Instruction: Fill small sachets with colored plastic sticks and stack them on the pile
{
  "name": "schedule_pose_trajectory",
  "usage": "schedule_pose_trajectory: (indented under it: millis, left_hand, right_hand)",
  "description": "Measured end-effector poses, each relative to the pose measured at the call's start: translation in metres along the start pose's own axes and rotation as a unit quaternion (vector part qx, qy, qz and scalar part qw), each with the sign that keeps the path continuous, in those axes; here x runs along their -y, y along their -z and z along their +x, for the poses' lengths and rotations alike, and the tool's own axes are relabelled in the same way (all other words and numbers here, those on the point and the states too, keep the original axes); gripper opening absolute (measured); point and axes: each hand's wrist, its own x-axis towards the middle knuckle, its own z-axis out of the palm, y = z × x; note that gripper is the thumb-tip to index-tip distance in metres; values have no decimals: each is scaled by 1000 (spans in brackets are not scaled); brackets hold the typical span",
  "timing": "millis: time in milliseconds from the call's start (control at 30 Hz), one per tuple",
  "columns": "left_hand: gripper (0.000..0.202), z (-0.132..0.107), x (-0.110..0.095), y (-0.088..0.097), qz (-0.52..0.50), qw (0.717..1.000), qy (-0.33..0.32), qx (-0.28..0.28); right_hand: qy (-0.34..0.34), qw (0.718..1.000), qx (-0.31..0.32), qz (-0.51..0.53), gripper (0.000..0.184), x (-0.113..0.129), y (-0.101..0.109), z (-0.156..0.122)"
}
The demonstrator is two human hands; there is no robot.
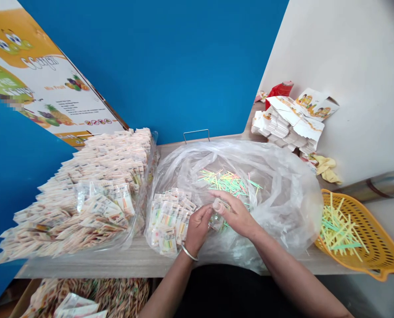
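One packet point(225, 203) is apparently getting worked between pinching left hand point(198, 225) and right hand point(240, 217); next is likely needing steadiness.

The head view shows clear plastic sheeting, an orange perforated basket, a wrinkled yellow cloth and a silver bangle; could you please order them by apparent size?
1. Clear plastic sheeting
2. Orange perforated basket
3. Wrinkled yellow cloth
4. Silver bangle

a flat blue panel point(170, 66) rises behind the wood-grain table point(84, 268), with a slanted fruit poster point(79, 104) at its left. a plain white wall point(342, 57) stands on the right. soft light falls across them all.
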Motion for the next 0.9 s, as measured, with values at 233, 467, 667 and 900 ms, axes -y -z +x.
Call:
schedule_pose_trajectory:
  millis: [233,467,667,900]
  left_hand:
    - [36,-21,-4,55,65,969,37,-236]
    - [35,-23,29,111,253,896,87,-354]
    - [41,-13,66,117,313,887,18,-339]
    - [36,-20,49,111,226,886,52,-402]
  right_hand:
    - [-114,942,-42,-314,28,-49,48,21]
    - [-206,822,-89,-523,29,-70,71,38]
    - [-275,802,-93,-521,32,-93,85,40]
    - [-179,803,-124,-555,29,-59,67,35]
